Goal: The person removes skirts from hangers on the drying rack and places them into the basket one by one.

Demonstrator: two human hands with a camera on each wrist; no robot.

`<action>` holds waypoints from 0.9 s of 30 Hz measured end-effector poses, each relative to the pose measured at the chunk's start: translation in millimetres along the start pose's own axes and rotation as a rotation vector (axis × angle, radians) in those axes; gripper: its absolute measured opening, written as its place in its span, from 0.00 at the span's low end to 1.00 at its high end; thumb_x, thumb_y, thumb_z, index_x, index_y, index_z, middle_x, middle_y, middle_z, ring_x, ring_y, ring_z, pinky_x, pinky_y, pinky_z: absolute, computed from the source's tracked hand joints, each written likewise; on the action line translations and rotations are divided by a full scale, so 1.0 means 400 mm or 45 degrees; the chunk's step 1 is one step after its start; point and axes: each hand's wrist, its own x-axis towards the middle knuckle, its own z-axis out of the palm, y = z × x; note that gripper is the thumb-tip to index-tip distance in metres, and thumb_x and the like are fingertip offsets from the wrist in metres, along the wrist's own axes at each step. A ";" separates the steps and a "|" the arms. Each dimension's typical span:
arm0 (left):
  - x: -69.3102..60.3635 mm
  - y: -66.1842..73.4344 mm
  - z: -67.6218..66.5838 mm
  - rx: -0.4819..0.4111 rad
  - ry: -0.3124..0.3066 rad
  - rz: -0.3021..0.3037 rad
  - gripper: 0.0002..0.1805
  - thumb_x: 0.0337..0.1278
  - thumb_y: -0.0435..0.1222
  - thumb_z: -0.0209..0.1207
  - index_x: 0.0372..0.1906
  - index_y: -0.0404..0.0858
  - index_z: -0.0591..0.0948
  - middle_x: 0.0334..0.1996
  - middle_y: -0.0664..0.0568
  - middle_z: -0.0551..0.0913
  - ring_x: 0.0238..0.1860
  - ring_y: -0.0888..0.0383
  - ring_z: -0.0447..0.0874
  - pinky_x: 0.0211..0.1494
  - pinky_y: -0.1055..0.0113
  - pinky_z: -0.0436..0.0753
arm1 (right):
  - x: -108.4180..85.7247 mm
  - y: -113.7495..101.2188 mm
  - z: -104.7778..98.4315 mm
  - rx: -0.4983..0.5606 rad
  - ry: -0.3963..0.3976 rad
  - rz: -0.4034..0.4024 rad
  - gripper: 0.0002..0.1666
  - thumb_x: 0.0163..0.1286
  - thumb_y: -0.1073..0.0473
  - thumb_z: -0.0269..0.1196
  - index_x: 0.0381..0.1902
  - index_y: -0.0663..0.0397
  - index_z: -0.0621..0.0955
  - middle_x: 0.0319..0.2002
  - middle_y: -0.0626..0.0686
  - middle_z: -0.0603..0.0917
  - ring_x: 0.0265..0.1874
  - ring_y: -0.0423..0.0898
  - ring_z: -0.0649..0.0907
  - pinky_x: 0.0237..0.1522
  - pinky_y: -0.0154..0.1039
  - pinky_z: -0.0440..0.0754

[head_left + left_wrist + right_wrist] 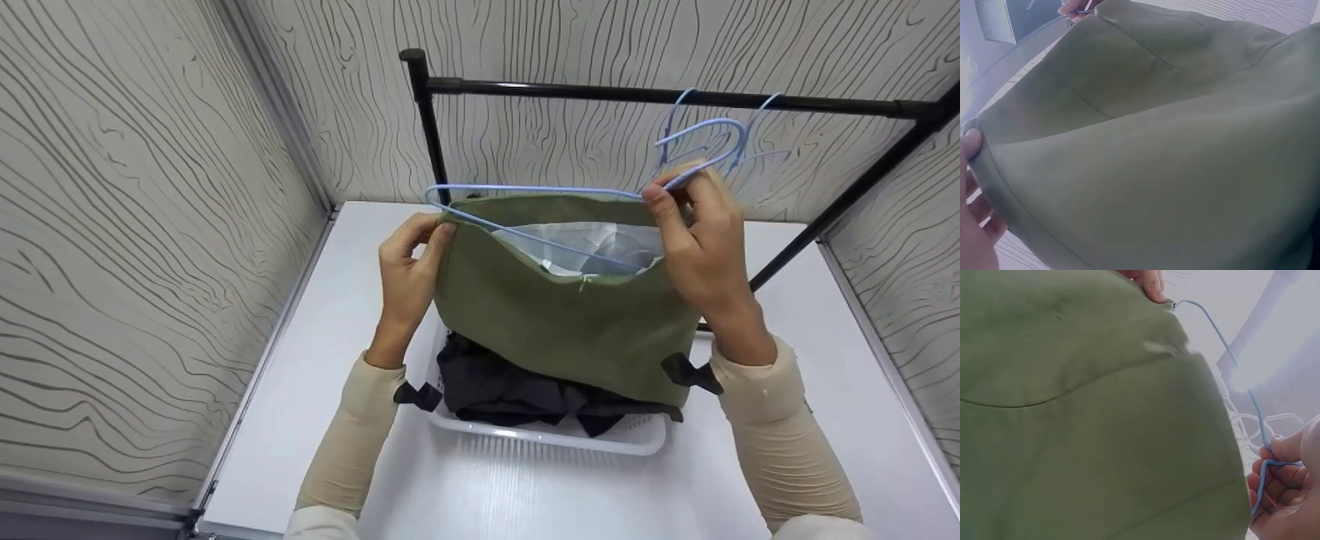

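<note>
An olive-green garment hangs between my two hands; its open top edge shows a pale lining. I cannot tell which kind of garment it is. My left hand pinches the garment's upper left corner, thumb in front. In my right hand is a blue wire hanger, gripped at the neck just below its hook. One end of the hanger lies by the left corner, and its lower bar crosses the garment's opening. In the right wrist view, fingers and thumb of the right hand close around the blue wire.
Below the garment, a white plastic basket holds dark clothes on a white table. Behind stands a black clothes rack with more blue hangers on its bar. Patterned walls enclose the table.
</note>
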 end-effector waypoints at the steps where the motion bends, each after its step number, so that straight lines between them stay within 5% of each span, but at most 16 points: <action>1: -0.001 -0.002 0.002 -0.007 -0.010 0.008 0.04 0.72 0.27 0.64 0.45 0.32 0.88 0.36 0.44 0.90 0.37 0.60 0.85 0.46 0.67 0.84 | 0.002 -0.004 0.002 0.009 -0.004 -0.009 0.07 0.78 0.68 0.62 0.45 0.72 0.81 0.40 0.35 0.73 0.39 0.34 0.73 0.44 0.29 0.70; 27: -0.032 -0.009 0.044 -0.024 -0.144 0.059 0.04 0.69 0.26 0.66 0.43 0.33 0.89 0.38 0.45 0.90 0.39 0.59 0.85 0.49 0.67 0.84 | 0.036 -0.069 0.020 0.119 -0.005 -0.104 0.07 0.78 0.69 0.61 0.45 0.74 0.79 0.43 0.34 0.75 0.41 0.35 0.75 0.48 0.29 0.73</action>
